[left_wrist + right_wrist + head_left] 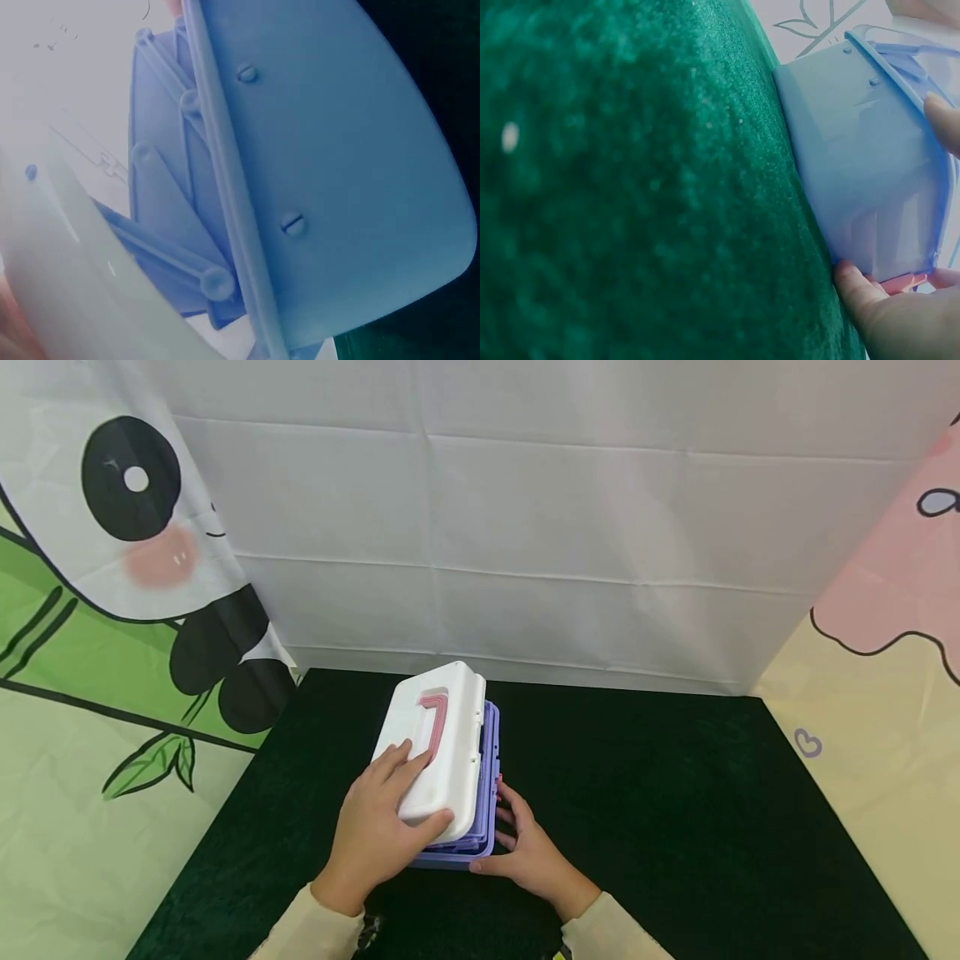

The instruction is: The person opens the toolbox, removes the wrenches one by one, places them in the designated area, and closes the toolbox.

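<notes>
A storage box with a purple base (457, 860) and a white lid (442, 793) with a pink handle (437, 722) stands on the dark cloth. The lid is tilted and partly raised; purple trays show below it. In the left wrist view, folding arms (169, 255) link trays and lid above the box's end wall (360, 172). My left hand (378, 827) lies on top of the lid, its fingers extended, thumb near the lid's near right edge. With my right hand (536, 856) I grip the base's near right corner, fingers along the side by a pink latch (906, 283).
Dark green cloth (660, 810) covers the table around the box. A white fabric backdrop (525, 527) rises behind its far edge. Printed cloth with a panda (131, 477) hangs at the left, and pink and yellow printed cloth (877, 585) at the right.
</notes>
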Tool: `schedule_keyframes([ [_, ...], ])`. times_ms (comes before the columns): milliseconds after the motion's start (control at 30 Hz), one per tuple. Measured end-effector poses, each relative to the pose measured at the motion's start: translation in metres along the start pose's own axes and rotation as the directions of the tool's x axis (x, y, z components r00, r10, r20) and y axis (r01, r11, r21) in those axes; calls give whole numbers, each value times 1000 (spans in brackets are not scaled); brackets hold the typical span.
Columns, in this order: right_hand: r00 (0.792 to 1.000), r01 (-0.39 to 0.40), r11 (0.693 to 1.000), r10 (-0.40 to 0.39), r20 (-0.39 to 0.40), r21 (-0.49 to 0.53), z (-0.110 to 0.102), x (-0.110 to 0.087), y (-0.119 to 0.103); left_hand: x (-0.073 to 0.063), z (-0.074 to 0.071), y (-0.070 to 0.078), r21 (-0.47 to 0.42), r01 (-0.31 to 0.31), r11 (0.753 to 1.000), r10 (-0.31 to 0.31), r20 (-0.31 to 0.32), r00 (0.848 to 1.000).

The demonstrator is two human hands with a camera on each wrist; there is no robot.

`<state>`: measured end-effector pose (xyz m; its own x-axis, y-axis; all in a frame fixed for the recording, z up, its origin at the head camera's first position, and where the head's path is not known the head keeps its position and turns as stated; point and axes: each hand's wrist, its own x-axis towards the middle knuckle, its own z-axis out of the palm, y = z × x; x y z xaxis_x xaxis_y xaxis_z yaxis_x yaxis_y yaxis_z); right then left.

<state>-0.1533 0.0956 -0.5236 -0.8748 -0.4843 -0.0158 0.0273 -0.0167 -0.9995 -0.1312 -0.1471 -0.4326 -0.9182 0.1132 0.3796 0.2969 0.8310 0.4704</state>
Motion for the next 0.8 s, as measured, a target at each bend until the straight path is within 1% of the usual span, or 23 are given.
schedule_keyframes([
  [233, 1000, -8, 1000, 8, -10, -5, -1, -1, 1, -1, -3, -5, -75, 22, 997, -24, -26, 999],
  [500, 999, -34, 999, 33, -12, -21, -1, -3, 0, -5, -7, -13, -158, 78, 984, -80, -6, 997],
  [567, 999, -36, 999, 35, -11, -21, -1, -3, -1, -5, -8, -16, -188, 91, 978, -93, -6, 996],
  [667, 999, -32, 999, 32, -12, -32, -1, -3, -2, -5, -11, -20, -246, 89, 965, -96, -14, 995],
  [800, 1000, -25, 999, 25, -10, -46, -2, -2, -2, -5, -15, -28, -359, 70, 931, -90, -41, 995],
])
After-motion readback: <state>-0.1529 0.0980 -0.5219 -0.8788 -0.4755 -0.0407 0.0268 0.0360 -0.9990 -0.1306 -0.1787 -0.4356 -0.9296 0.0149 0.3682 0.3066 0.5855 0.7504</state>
